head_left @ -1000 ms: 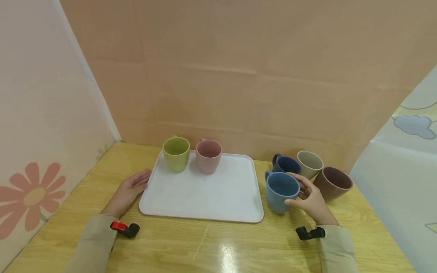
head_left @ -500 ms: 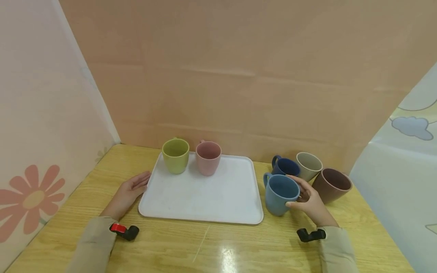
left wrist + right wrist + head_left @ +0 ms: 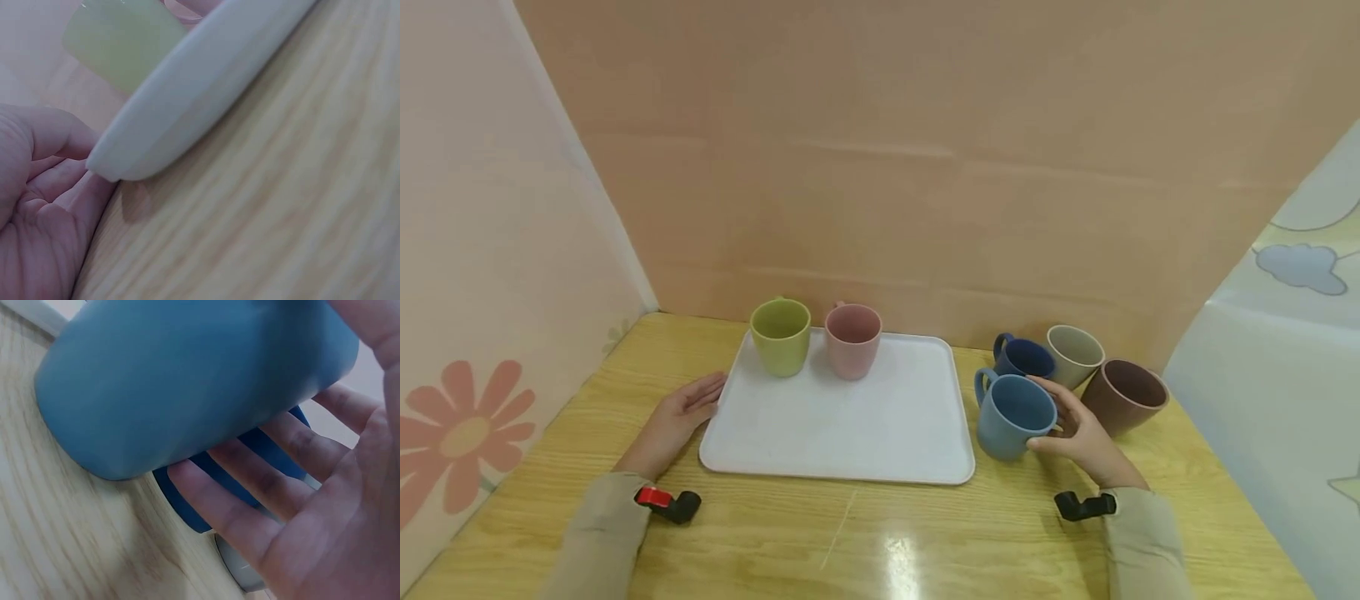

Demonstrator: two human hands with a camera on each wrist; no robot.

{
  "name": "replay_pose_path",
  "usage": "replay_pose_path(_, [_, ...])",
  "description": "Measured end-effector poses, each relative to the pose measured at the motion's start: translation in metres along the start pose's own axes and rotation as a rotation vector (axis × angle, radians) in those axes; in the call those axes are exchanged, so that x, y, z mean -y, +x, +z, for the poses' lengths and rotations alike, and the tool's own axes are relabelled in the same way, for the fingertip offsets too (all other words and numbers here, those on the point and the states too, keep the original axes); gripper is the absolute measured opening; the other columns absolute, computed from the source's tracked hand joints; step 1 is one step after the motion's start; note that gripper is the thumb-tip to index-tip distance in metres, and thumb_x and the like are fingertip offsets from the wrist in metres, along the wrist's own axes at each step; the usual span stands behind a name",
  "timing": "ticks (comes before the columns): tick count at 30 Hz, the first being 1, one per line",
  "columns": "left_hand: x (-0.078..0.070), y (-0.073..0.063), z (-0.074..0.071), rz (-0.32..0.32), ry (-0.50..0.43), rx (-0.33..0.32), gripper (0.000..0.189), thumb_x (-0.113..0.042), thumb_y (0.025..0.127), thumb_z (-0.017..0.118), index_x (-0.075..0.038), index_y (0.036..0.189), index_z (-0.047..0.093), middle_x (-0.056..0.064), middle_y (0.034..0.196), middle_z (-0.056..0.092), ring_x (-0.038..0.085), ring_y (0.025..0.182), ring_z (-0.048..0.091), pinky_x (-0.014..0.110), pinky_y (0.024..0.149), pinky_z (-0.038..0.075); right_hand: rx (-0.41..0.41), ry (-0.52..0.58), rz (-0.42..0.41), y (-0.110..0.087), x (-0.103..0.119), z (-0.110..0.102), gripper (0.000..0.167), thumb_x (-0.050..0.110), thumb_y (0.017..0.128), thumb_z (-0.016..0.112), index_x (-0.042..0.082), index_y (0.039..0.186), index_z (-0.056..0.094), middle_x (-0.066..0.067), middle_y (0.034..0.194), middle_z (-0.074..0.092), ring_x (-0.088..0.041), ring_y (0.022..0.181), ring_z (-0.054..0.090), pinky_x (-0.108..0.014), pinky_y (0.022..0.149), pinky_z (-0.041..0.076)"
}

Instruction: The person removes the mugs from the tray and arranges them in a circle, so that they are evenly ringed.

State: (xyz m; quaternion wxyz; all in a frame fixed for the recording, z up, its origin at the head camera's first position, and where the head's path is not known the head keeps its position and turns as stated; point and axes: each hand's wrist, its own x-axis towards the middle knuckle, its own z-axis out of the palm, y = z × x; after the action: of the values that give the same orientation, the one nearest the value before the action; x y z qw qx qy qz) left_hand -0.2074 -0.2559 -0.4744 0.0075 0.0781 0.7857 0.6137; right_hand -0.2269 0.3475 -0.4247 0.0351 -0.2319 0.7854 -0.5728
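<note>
In the head view, my right hand [image 3: 1078, 437] grips a light blue mug [image 3: 1011, 429] from its right side, thumb at the near wall and fingers behind. The mug leans slightly, handle to the far left. In the right wrist view, fingers [image 3: 231, 512] lie along the light blue mug's wall [image 3: 156, 387]; I cannot tell whether its base is off the table. My left hand [image 3: 673, 421] rests beside the left edge of a white tray [image 3: 842, 437], with its fingers extended. The left wrist view shows that hand [image 3: 44, 194] touching the tray's rim [image 3: 169, 112].
A green mug [image 3: 781, 342] and a pink mug [image 3: 852, 346] stand at the tray's back left. Behind the held mug are a dark blue mug [image 3: 1024, 357], a beige mug [image 3: 1075, 354] and a brown mug [image 3: 1123, 400]. A tan backdrop [image 3: 865, 167] rises behind the table.
The light blue mug tilts a little more, its rim to the right. My left hand stays at the tray edge. The head view has shifted slightly.
</note>
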Motion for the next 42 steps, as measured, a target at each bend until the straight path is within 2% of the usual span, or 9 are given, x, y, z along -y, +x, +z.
replay_pose_path(6, [-0.004,0.002,0.0,0.011,-0.011,0.011,0.055,-0.007,0.107,0.05,0.009,0.155,0.028,0.029,0.157,0.033,0.036,0.145,0.034,0.006,0.097,0.039,-0.011,0.033,-0.032,-0.002,-0.001,-0.001,0.082,-0.017,0.082,0.072,0.002,0.154,0.036,0.01,0.14,0.057,-0.004,0.124,0.057,-0.02,0.093,0.051])
replay_pose_path(13, [-0.002,-0.002,0.0,-0.011,0.001,-0.002,0.055,-0.008,0.107,0.049,0.008,0.155,0.027,0.028,0.158,0.033,0.026,0.145,0.037,0.006,0.096,0.039,-0.084,-0.012,-0.005,-0.008,-0.004,-0.007,0.069,-0.015,0.086,0.07,0.0,0.148,0.045,0.014,0.134,0.059,0.0,0.12,0.058,-0.015,0.095,0.048])
replay_pose_path(19, [0.0,-0.003,-0.003,-0.003,-0.004,0.0,0.056,-0.01,0.108,0.049,0.008,0.156,0.027,0.028,0.158,0.034,0.027,0.145,0.037,0.006,0.098,0.039,-0.1,0.04,-0.022,-0.007,-0.006,-0.011,0.062,-0.017,0.087,0.067,0.0,0.144,0.049,0.013,0.131,0.062,-0.003,0.113,0.063,-0.018,0.087,0.054])
replay_pose_path(24, [0.001,0.0,-0.004,0.007,-0.001,-0.013,0.055,-0.008,0.107,0.05,0.008,0.155,0.029,0.027,0.157,0.035,0.022,0.144,0.039,0.006,0.098,0.039,-0.118,0.052,-0.043,-0.007,-0.01,-0.012,0.056,-0.017,0.089,0.064,-0.003,0.141,0.051,0.011,0.128,0.065,-0.004,0.111,0.064,-0.017,0.088,0.053])
replay_pose_path(31, [0.003,-0.002,-0.002,-0.01,0.004,0.0,0.056,-0.007,0.107,0.049,0.008,0.156,0.027,0.027,0.158,0.034,0.037,0.146,0.033,0.006,0.097,0.039,-0.124,0.038,-0.074,-0.01,-0.01,-0.012,0.053,-0.019,0.089,0.063,-0.008,0.139,0.051,0.008,0.126,0.066,-0.006,0.11,0.064,-0.019,0.088,0.054])
replay_pose_path(33, [0.003,-0.004,-0.003,-0.014,0.013,-0.002,0.056,-0.007,0.107,0.049,0.008,0.156,0.026,0.027,0.158,0.033,0.039,0.145,0.032,0.005,0.096,0.039,-0.114,-0.005,-0.081,-0.009,-0.006,-0.011,0.053,-0.017,0.09,0.063,-0.009,0.14,0.049,0.007,0.126,0.065,-0.006,0.111,0.063,-0.019,0.089,0.054])
replay_pose_path(35, [0.003,-0.004,-0.003,-0.015,0.006,-0.003,0.056,-0.008,0.107,0.049,0.007,0.156,0.026,0.027,0.159,0.033,0.039,0.146,0.031,0.005,0.096,0.039,-0.137,-0.086,-0.108,-0.007,0.001,-0.008,0.052,-0.016,0.091,0.062,-0.009,0.14,0.049,0.005,0.126,0.065,-0.006,0.112,0.063,-0.018,0.089,0.053])
replay_pose_path(39, [0.003,-0.002,-0.003,-0.012,-0.002,0.007,0.057,-0.009,0.107,0.049,0.008,0.156,0.025,0.028,0.159,0.032,0.033,0.146,0.034,0.005,0.096,0.039,-0.274,-0.331,-0.195,-0.004,0.021,-0.001,0.047,-0.011,0.092,0.065,-0.004,0.138,0.055,-0.004,0.121,0.066,-0.003,0.106,0.062,-0.012,0.085,0.051])
replay_pose_path(42, [0.003,0.001,-0.002,-0.003,-0.01,0.009,0.056,-0.008,0.107,0.048,0.009,0.156,0.026,0.029,0.158,0.032,0.025,0.145,0.037,0.006,0.097,0.039,-0.394,-0.486,-0.288,-0.002,0.038,0.007,0.038,-0.011,0.089,0.068,-0.002,0.126,0.066,-0.012,0.113,0.067,0.001,0.099,0.062,-0.009,0.081,0.05])
